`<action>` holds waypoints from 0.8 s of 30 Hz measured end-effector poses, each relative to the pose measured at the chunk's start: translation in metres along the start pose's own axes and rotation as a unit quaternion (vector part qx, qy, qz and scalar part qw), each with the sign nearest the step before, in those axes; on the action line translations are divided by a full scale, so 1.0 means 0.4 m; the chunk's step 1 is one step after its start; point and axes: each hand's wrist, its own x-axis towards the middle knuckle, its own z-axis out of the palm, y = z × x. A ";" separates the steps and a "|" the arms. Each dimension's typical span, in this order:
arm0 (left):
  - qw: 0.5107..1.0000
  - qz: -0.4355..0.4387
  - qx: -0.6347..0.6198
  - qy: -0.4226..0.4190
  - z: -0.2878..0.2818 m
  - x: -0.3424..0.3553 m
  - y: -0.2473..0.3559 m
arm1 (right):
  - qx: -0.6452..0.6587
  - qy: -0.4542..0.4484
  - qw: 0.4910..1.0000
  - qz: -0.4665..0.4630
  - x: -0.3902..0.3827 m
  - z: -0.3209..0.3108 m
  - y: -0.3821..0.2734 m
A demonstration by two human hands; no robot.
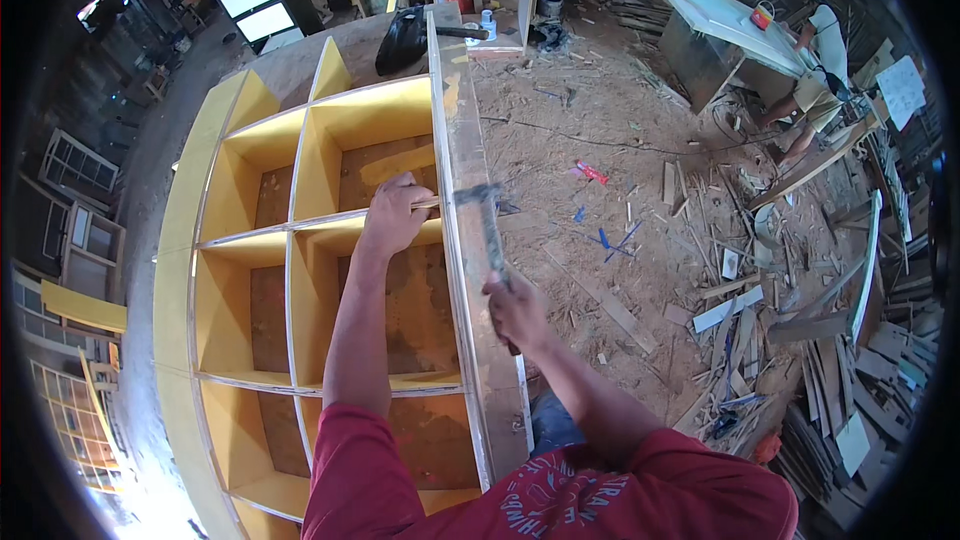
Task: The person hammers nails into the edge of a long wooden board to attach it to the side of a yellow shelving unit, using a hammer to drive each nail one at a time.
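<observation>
A large yellow shelf unit [295, 130] with several open compartments lies on its back in front of me. My left hand [397, 215] is closed over the edge of a divider near the right side panel [455, 130]. It pinches a thin light wooden strip [426, 204], whose far end points at that panel. In my right hand [517, 312] is a hammer [492, 240], gripped low on its handle. The hammer head is over the right panel, level with the strip; whether it touches the panel I cannot tell.
A black bag [401, 40] and another hammer [461, 32] lie at the unit's far end. Wood scraps [735, 340] and blue strips [615, 241] litter the dirt floor on the right. Back right, a person [825, 50] is beside a tilted white panel [725, 15].
</observation>
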 end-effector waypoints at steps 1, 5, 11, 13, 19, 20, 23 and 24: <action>1.000 0.000 0.000 0.000 0.000 0.004 0.001 | 0.077 0.014 0.997 0.014 0.005 -0.017 0.000; 1.000 0.004 -0.017 -0.004 0.014 0.004 0.006 | 0.228 0.205 0.949 -0.073 0.017 0.038 0.009; 1.000 -0.001 -0.019 0.002 -0.003 0.003 -0.006 | 0.083 0.007 0.996 0.018 0.020 -0.029 0.011; 1.000 0.011 -0.020 0.004 0.011 0.013 0.007 | 0.119 0.067 0.990 -0.015 0.049 -0.006 0.055; 1.000 0.007 -0.012 -0.009 -0.001 0.008 -0.008 | -0.058 -0.022 0.998 0.005 0.034 0.003 0.049; 1.000 0.006 -0.010 -0.011 -0.003 0.012 -0.007 | -0.020 0.049 0.999 -0.012 0.041 0.019 0.070; 1.000 0.002 -0.016 -0.010 0.005 0.016 0.004 | -0.061 0.068 0.993 -0.073 0.033 0.038 0.087; 1.000 -0.001 -0.021 -0.008 0.000 0.013 0.009 | -0.114 0.032 0.992 -0.053 0.027 0.026 0.075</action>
